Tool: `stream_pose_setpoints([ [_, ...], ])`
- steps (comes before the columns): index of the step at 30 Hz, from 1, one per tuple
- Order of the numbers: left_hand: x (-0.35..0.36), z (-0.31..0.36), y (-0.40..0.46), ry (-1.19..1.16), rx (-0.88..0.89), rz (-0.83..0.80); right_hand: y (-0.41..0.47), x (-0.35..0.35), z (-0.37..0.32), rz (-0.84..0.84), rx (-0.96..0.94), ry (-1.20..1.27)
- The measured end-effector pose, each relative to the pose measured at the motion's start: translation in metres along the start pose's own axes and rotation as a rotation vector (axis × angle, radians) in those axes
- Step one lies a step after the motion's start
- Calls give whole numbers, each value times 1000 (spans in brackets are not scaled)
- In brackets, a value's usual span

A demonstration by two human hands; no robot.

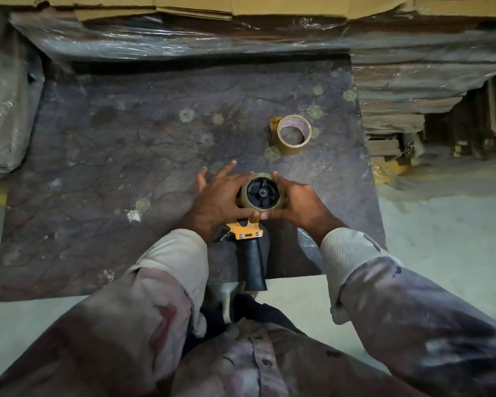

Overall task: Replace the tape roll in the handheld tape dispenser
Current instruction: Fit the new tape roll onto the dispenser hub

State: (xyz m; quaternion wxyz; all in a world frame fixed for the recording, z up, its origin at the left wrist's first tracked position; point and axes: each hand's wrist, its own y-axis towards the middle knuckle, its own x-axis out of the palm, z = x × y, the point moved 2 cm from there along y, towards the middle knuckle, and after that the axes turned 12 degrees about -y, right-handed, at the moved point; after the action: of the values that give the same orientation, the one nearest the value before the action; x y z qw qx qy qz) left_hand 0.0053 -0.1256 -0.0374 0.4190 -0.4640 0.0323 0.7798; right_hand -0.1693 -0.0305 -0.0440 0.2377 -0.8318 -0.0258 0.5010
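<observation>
Both arms reach forward in pale, stained long sleeves with ribbed cuffs, wrists close together over the near edge of the work surface. The left hand (pixel 218 199) cups the left side of a thin brownish tape roll (pixel 262 193) mounted on a black spoked hub, its thumb curled under the roll and its outer fingers splayed loosely toward the surface. The right hand (pixel 295 200) cups the opposite side, its index finger laid along the roll's upper edge and its thumb meeting the left thumb beneath. Both hands are thus closed around the roll from either side.

That roll sits at the head of a handheld tape dispenser with a yellow metal frame and a black ribbed handle (pixel 251 253); the handle points back toward the person and overhangs the near edge of the surface. A second, fuller roll of tan packing tape with a pale cardboard core (pixel 291 134) lies apart, beyond the right hand.

Everything rests on a dark, stained, cracked board (pixel 126 156). Behind it are plastic-wrapped stacks of flattened cardboard (pixel 269 38), and a pale concrete floor (pixel 441 224) spreads to the right.
</observation>
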Motion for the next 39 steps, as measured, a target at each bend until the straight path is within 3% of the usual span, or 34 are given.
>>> stream_pose_setpoints([
  [6,-2,4,6,30,39,-34,-5,6,6,22,50,4],
  [15,11,-18,-34,-41,24,333,-11,11,4,62,83,-73],
  [26,20,-5,-15,76,-43,223,-9,19,8,102,38,-171],
  [32,23,-16,-20,-142,69,294,-8,19,5,72,44,-264],
  [36,22,-30,-32,-316,-2,331,-12,21,5,38,20,-308],
  [39,25,-32,-38,-404,-73,392,-23,28,-2,86,121,-239],
])
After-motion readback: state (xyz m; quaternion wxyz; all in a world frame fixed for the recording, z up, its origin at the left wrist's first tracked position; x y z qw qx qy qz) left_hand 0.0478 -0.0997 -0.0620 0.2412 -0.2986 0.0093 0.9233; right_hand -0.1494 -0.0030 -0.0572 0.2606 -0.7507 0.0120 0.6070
